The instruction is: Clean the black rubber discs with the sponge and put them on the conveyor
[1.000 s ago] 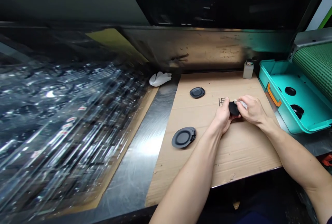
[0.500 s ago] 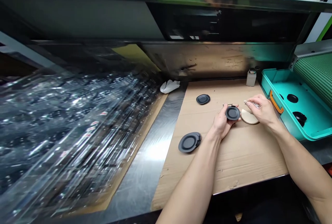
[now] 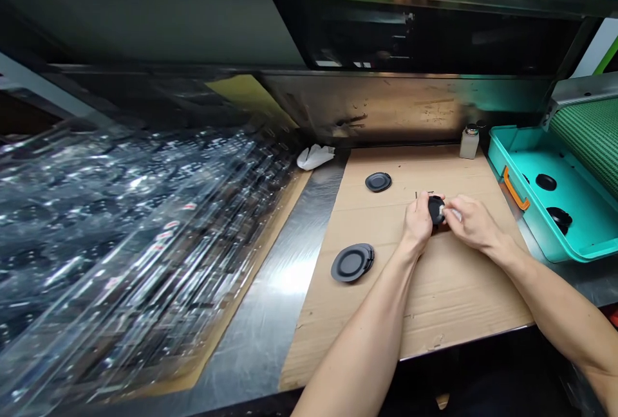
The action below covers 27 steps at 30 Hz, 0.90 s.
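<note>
Over the right half of the cardboard sheet (image 3: 463,295), my left hand (image 3: 418,221) holds a small black round part (image 3: 435,210) by its left side. The fingers of my right hand (image 3: 468,221) pinch a small white wad (image 3: 441,210) against the face of that part. Another black part (image 3: 378,181) lies on the cardboard further back to the left. Nearer the front left rests a larger black oval part (image 3: 352,262). The round cream pad is hidden now, behind my right hand.
A teal bin (image 3: 555,237) with an orange handle and black parts inside stands at the right. A small bottle (image 3: 469,141) is at the back. Stacked clear plastic trays (image 3: 145,243) fill the left, near a crumpled white cloth (image 3: 315,157).
My right hand has moved left, bringing the white wad onto the black part. My left hand has turned the part slightly, and the cream pad has gone out of sight.
</note>
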Each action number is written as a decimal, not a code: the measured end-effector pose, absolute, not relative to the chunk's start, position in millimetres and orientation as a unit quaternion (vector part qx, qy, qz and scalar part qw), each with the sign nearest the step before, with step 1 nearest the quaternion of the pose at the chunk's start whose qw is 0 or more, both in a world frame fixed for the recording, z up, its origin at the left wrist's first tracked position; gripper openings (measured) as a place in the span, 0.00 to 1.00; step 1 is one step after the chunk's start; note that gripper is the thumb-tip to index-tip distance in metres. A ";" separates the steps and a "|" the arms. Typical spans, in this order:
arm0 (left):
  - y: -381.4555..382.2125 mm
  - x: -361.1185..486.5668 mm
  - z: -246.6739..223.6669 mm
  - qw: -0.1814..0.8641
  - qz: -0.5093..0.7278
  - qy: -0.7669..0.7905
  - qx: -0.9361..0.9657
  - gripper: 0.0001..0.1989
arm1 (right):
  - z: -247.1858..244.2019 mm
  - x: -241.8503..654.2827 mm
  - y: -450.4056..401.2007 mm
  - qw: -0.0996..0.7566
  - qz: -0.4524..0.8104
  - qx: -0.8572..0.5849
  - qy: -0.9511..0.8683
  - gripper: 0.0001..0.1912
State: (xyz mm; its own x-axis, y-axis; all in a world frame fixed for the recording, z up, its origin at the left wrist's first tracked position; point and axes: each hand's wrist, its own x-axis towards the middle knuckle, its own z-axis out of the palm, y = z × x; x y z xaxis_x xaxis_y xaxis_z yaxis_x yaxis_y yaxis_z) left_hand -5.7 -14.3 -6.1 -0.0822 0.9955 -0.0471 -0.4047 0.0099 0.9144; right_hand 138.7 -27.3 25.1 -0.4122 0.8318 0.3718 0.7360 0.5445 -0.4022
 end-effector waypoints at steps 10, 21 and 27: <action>-13.1 -1.8 -8.4 0.563 0.616 0.427 0.347 0.22 | 18.9 134.9 -23.8 0.268 0.088 -0.520 -0.806 0.08; -11.8 -9.1 7.3 0.717 0.600 0.315 0.164 0.22 | 37.5 141.6 -25.6 0.448 0.101 -0.545 -0.702 0.11; -18.4 -0.2 7.3 0.780 0.555 0.251 0.145 0.21 | 14.0 110.8 -26.7 0.372 0.078 -0.548 -0.745 0.11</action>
State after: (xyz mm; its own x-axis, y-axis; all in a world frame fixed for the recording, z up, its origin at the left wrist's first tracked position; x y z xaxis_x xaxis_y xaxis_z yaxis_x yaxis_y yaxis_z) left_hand -0.2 -18.4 7.3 0.2576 0.9384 -0.2305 -0.7924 0.3416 0.5054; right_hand 110.8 -26.7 14.0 -0.1224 0.8749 0.4686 0.7584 0.3870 -0.5245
